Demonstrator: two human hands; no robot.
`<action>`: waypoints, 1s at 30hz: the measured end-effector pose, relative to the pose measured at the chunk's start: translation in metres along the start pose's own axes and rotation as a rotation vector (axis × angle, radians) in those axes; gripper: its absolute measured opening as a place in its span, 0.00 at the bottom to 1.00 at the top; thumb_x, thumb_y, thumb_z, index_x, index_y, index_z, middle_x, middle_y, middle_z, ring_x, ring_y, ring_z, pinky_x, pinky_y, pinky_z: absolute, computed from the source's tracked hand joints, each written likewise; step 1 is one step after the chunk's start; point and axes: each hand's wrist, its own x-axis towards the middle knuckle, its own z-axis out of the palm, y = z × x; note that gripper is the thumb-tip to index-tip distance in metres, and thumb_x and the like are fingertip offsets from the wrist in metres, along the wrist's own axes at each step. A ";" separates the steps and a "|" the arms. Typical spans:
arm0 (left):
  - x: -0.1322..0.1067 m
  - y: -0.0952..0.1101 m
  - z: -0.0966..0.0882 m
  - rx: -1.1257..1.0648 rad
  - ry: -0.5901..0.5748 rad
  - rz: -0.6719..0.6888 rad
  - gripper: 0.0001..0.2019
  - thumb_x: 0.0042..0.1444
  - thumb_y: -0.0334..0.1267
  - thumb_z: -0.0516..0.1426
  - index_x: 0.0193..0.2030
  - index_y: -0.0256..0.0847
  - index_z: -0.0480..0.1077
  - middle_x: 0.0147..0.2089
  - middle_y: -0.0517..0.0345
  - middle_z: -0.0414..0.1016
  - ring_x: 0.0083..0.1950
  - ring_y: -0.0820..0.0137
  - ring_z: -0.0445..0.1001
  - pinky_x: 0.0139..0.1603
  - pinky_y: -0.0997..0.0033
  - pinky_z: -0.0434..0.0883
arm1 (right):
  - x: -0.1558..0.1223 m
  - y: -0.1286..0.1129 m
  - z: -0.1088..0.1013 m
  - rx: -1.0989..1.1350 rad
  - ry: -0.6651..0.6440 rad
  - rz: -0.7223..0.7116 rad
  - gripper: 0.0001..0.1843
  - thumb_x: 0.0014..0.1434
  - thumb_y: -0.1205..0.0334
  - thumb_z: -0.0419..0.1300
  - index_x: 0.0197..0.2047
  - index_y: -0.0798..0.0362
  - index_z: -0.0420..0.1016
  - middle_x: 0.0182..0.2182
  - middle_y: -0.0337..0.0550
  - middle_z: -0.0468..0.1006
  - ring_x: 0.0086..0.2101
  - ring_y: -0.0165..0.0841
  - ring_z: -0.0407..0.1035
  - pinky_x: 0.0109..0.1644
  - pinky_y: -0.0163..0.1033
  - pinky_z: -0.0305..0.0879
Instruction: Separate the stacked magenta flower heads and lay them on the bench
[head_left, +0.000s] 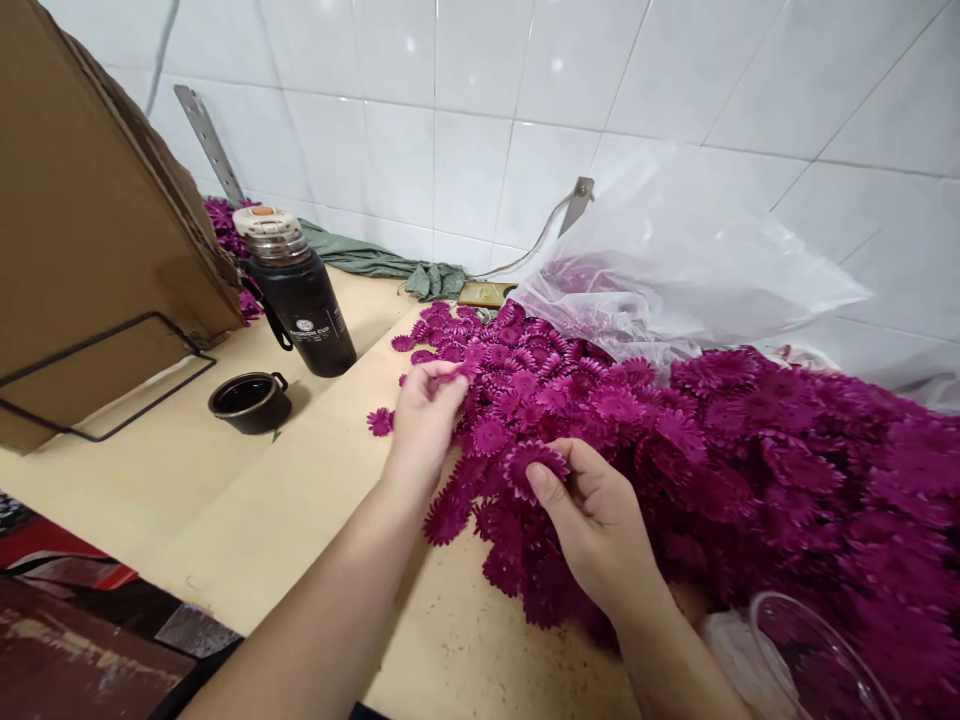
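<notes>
A large heap of magenta artificial flower heads (712, 470) spreads over the right half of the table. My right hand (600, 520) pinches one flower head (531, 468) between thumb and fingers, at the near left side of the heap. Farther back and to the left, my left hand (429, 410) has its fingers closed at the heap's edge. A bit of magenta petal shows at its fingertips, also a flower head by its look. One loose flower head (380, 422) lies on the table just left of my left hand.
A black bottle (311, 310) and a small dark cup (251, 402) stand at the left, near a cardboard box (97, 200) and a black wire frame (150, 395). Behind the heap lies a clear plastic bag (675, 270). A clear plastic container (810, 650) sits at the lower right.
</notes>
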 end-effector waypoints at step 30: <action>-0.004 0.006 0.003 -0.257 0.086 -0.212 0.04 0.53 0.32 0.55 0.29 0.39 0.63 0.26 0.64 0.71 0.26 0.77 0.71 0.28 0.79 0.65 | -0.004 0.000 0.011 -0.091 -0.100 -0.163 0.08 0.59 0.67 0.52 0.40 0.52 0.71 0.34 0.43 0.76 0.35 0.33 0.71 0.40 0.38 0.68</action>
